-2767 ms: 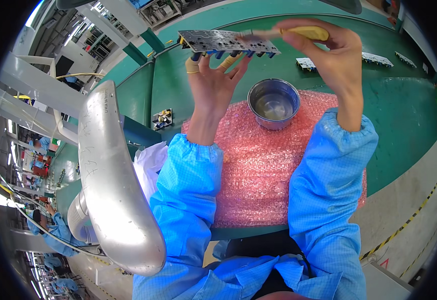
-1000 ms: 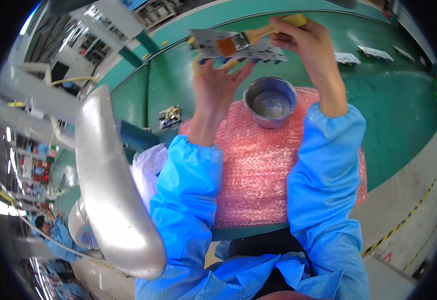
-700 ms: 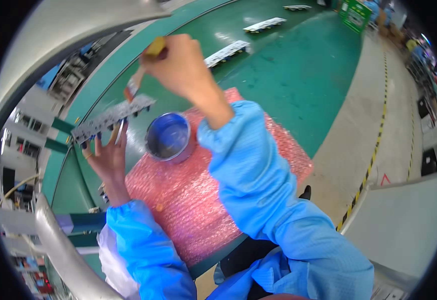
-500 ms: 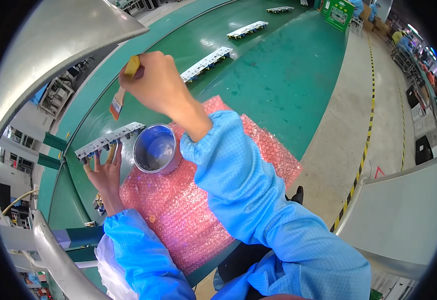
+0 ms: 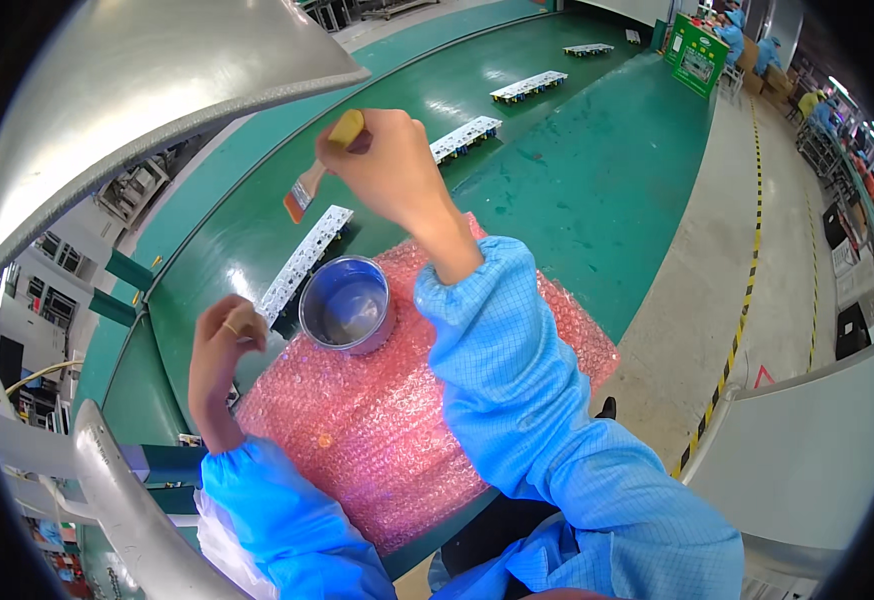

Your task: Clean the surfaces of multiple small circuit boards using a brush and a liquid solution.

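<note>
- The circuit board [image 5: 304, 266] is lying pale face up on the green worktop [image 5: 577, 200], components showing along its right edge, and its long axis is slanting from near left to far right.
- The left hand [image 5: 219, 352] is being the nearer one here, its fingers sitting just beside the board's near end; whether a fingertip is touching, I cannot tell.
- Those left fingers are resting loosely curled, slightly blurred, with nothing showing in their grasp; the wrist is standing below the hand, the forearm reaching in from the lower edge.
- Over on the far side, the right hand [image 5: 385, 165] is hovering with its fingers closing around the handle of a flat brush [image 5: 311, 183], the yellow end poking out at the top.
- The brush is tilting down and left, its orange bristles hanging just left of the board's far end, seemingly clear of it.
- The right forearm is crossing in from the lower right, wrist bending so the knuckles are facing up and away.
- Tight on the board's right, a metal pot [image 5: 385, 325] is standing upright on the pink bubble wrap [image 5: 397, 440], liquid apparently pooling inside.
- Further off, more boards [image 5: 465, 139] are lying in a line up the worktop.
</note>
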Motion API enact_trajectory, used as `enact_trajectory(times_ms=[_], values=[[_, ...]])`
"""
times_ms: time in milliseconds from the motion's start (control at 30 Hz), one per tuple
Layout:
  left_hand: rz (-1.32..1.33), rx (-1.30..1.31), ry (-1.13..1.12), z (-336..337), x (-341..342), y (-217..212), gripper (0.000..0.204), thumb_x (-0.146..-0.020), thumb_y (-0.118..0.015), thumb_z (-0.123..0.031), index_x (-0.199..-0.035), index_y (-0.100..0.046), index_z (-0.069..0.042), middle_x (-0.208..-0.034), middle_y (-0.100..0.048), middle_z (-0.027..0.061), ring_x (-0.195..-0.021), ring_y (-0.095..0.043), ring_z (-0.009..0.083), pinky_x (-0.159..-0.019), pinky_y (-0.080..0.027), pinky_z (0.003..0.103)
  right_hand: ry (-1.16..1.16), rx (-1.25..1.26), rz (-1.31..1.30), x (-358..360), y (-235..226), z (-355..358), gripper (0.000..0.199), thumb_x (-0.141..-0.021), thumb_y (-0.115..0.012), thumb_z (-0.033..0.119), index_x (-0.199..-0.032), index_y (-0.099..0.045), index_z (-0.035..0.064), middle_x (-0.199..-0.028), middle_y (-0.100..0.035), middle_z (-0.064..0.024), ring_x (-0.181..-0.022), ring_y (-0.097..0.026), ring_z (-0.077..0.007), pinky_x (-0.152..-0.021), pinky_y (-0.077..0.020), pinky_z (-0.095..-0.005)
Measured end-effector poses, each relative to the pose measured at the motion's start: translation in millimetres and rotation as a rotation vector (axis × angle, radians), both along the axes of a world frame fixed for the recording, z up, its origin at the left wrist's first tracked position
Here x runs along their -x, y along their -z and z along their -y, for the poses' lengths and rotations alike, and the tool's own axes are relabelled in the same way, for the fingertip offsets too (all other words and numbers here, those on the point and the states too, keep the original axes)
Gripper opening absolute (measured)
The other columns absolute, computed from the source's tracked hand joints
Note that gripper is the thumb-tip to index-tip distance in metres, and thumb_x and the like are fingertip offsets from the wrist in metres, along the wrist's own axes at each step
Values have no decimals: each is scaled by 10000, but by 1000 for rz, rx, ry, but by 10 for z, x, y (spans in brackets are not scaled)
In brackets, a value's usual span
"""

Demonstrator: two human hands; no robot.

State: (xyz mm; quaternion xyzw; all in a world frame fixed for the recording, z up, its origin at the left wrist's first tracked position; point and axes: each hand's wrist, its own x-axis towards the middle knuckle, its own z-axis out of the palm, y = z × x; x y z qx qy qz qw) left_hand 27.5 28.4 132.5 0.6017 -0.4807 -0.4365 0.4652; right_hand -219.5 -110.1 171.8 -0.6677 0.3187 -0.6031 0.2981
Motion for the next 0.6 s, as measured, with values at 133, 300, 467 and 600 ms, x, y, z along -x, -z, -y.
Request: enact_trajectory(times_ms=[133, 300, 467, 600], values=[[-257, 266, 598, -459, 873, -446, 330, -845, -598, -293, -676, -487, -32, -634, -596, 177, -505, -529, 180, -501, -471, 305, 23, -9, -1, 85, 19, 5, 176, -790, -681, 112, -911, -658, -13, -779, -700, -134, -727, -696, -212, -666, -532, -317], [-1060, 582, 511, -1264, 1349, -829, 280, -979, -532, -327, -900, -523, -59, -947, -596, 178, -729, -599, 285, -506, -521, 381, 40, -21, -27, -130, -24, -55, 217, -777, -706, 158, -914, -671, -6, -768, -695, -143, -693, -686, -222, -649, -526, -331], [-1179, 453, 712, -1219, 1485, -1001, 295, -941, -617, -217, -733, -486, -54, -926, -518, 108, -826, -512, 224, -662, -598, 326, 16, 20, -44, -214, -43, -50, 227, -770, -717, 157, -931, -680, 2, -773, -697, -143, -689, -687, -224, -649, -527, -329], [-1196, 489, 787, -1109, 1485, -888, 303, -938, -619, -205, -730, -470, -43, -907, -518, 101, -817, -507, 215, -671, -600, 323, 41, -9, -115, -89, 29, 9, 216, -771, -716, 147, -946, -694, 21, -800, -709, -137, -704, -693, -220, -656, -531, -319]])
